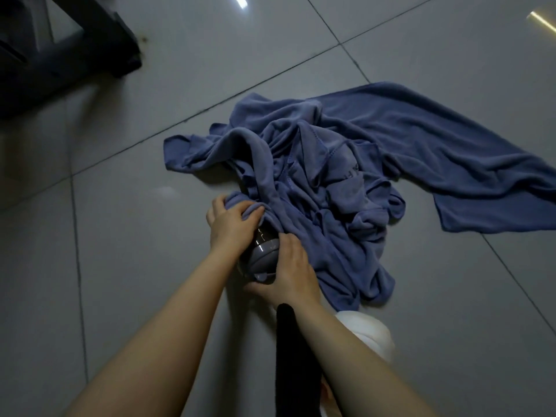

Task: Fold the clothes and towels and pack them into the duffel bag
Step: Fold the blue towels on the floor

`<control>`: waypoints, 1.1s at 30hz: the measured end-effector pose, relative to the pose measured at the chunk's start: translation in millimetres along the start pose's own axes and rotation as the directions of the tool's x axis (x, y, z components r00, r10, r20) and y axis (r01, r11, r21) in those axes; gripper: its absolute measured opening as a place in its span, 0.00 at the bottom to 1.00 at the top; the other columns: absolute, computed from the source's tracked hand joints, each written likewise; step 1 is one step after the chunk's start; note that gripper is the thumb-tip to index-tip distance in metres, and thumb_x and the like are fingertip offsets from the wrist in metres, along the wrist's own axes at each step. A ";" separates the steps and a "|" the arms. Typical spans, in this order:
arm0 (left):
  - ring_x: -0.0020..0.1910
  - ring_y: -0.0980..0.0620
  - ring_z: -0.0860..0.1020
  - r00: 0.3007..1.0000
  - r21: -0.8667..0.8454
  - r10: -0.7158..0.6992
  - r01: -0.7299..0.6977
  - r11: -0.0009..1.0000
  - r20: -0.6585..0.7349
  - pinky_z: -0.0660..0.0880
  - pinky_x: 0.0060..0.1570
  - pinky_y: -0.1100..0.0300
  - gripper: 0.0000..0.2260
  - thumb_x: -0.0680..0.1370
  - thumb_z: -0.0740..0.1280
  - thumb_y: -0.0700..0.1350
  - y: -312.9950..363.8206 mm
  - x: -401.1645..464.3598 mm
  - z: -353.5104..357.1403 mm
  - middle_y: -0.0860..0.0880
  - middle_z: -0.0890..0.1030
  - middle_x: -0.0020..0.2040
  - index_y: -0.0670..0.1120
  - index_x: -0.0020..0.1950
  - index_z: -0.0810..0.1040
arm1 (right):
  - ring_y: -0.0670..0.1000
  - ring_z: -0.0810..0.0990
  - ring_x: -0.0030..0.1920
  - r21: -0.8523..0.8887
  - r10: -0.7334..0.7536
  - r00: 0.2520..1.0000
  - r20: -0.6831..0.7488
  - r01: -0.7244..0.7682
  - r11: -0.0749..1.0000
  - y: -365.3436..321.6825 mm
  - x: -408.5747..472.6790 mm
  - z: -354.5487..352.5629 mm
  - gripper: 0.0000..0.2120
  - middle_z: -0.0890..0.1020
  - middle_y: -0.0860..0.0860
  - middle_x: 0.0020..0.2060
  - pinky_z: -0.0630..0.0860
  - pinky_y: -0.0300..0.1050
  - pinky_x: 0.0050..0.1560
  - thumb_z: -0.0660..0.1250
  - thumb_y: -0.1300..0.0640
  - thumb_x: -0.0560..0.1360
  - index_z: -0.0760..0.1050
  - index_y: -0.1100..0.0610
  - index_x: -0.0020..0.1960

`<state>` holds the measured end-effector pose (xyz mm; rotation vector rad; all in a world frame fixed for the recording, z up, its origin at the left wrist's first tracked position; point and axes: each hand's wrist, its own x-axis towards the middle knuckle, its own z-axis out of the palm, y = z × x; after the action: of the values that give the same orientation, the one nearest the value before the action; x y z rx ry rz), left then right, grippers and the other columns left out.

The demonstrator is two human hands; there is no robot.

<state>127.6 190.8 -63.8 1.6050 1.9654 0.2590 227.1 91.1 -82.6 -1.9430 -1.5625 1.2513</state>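
Note:
A crumpled heap of blue cloth (325, 188) lies on the grey tiled floor, one long flat piece (451, 164) stretching to the right. My left hand (231, 221) grips a bunched edge of the blue cloth at the heap's near left. A dark bottle with a grey lid (263, 254) lies half under the cloth between my hands. My right hand (288, 272) curls round its lid end. No duffel bag is in view.
A dark piece of furniture (60, 49) stands at the top left. Below my right forearm are a black strip (288, 356) and a white bundle (370, 335). The grey tiles (120, 236) reflect ceiling lights.

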 end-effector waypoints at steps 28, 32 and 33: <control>0.58 0.57 0.78 0.050 -0.734 0.978 -0.654 0.185 0.202 0.77 0.56 0.47 0.43 0.53 0.80 0.59 314.8 -294.8 -21.9 0.61 0.78 0.58 0.67 0.65 0.65 | 0.52 0.82 0.39 0.266 0.383 0.786 -0.486 -0.285 0.921 -27.7 -362.1 -389.9 0.27 0.80 0.53 0.40 0.80 0.47 0.38 0.55 0.29 0.69 0.76 0.51 0.43; 0.55 0.61 0.78 -0.100 -0.781 0.982 -0.622 0.063 0.159 0.76 0.54 0.60 0.41 0.56 0.78 0.59 348.9 -372.1 -43.7 0.62 0.79 0.56 0.61 0.66 0.67 | 0.55 0.81 0.47 0.483 0.482 0.647 -0.590 -0.195 0.853 -22.7 -442.2 -408.1 0.34 0.82 0.55 0.44 0.75 0.47 0.48 0.50 0.28 0.75 0.80 0.56 0.43; 0.55 0.60 0.79 -0.132 -0.789 0.980 -0.613 0.036 0.146 0.76 0.53 0.59 0.40 0.56 0.78 0.59 353.5 -387.7 -50.0 0.61 0.80 0.56 0.60 0.66 0.68 | 0.56 0.81 0.51 0.539 0.502 0.653 -0.567 -0.166 0.826 -22.9 -460.0 -409.3 0.37 0.83 0.55 0.47 0.75 0.49 0.53 0.51 0.26 0.73 0.81 0.57 0.46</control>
<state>435.0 -74.3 272.4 1.9347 -0.1753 0.4773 539.4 -219.3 348.4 -2.0767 -0.4758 0.7297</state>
